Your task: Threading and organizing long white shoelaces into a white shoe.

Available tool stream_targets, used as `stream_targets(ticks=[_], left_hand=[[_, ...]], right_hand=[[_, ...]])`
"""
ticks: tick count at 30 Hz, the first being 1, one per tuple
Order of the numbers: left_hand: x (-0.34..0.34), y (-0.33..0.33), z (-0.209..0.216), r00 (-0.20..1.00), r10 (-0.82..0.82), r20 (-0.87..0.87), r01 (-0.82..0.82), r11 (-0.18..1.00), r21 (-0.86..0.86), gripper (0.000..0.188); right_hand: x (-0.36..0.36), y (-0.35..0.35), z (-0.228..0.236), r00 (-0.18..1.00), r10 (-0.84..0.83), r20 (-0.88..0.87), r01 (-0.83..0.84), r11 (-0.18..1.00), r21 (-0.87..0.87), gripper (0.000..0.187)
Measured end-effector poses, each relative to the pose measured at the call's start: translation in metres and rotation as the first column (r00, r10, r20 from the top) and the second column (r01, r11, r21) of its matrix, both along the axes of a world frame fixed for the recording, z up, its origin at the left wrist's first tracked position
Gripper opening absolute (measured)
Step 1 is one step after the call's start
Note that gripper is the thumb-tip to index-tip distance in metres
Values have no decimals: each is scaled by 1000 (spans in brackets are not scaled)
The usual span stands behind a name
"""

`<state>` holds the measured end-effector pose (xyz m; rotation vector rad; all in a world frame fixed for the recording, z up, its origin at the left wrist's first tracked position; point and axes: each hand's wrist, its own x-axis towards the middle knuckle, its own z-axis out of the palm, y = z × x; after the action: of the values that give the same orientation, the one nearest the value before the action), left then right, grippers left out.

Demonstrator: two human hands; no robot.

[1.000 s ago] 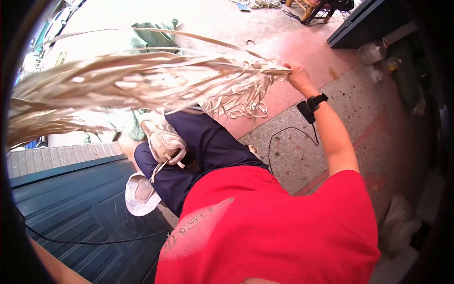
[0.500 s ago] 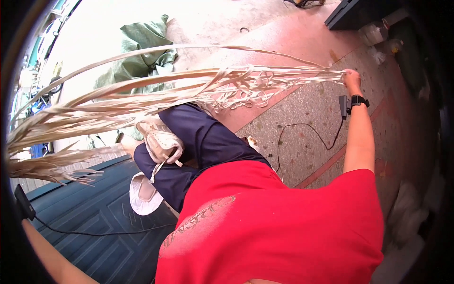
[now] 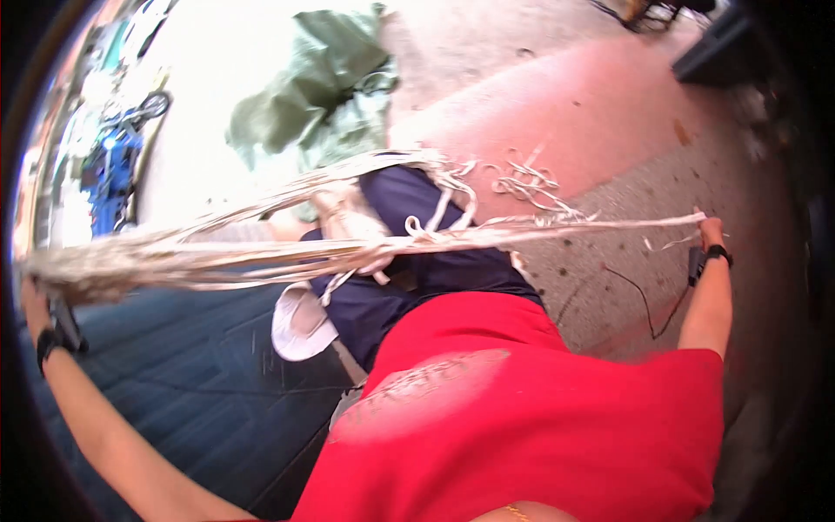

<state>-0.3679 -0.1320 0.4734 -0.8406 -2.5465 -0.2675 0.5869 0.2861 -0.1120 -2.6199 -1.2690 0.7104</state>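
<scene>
The dried palm strips (image 3: 348,252) are being stretched taut between both hands, left hand (image 3: 35,291) and right hand (image 3: 709,230) each clamping an end; next probably calls for even tension.

A reddish concrete step (image 3: 600,104) runs across the upper right, and just below it lies speckled grey pavement (image 3: 609,278) with a thin black cable (image 3: 639,300) trailing over it. To the left of the step a crumpled green tarp (image 3: 317,104) lies heaped on ground washed out by strong daylight, and further left of that stands a blurred blue object (image 3: 109,178). Well below the step, at lower left, dark blue-green ribbed flooring (image 3: 174,365) fills the shaded foreground.
</scene>
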Motion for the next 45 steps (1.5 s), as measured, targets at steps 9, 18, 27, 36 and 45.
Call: stream_targets(ticks=[9,18,27,36,45], left_hand=[[58,28,-4,902,-397,171,325,884,335,27],[167,114,4,677,-713,179,662,698,274,29],[229,148,-39,794,-608,-14,584,769,-260,15],[170,36,-14,712,-666,223,537,720,439,29],[95,-90,-57,724,-588,359,226,695,682,18]], right_hand=[[-210,56,79,338,924,-177,-922,287,-260,39],[-529,-73,274,-264,957,119,-247,-187,951,103],[-640,-144,418,-622,775,106,-4,-139,990,102],[-650,-98,306,-294,887,-355,-639,94,763,17],[-624,-67,399,-841,412,-350,-474,-249,845,36]])
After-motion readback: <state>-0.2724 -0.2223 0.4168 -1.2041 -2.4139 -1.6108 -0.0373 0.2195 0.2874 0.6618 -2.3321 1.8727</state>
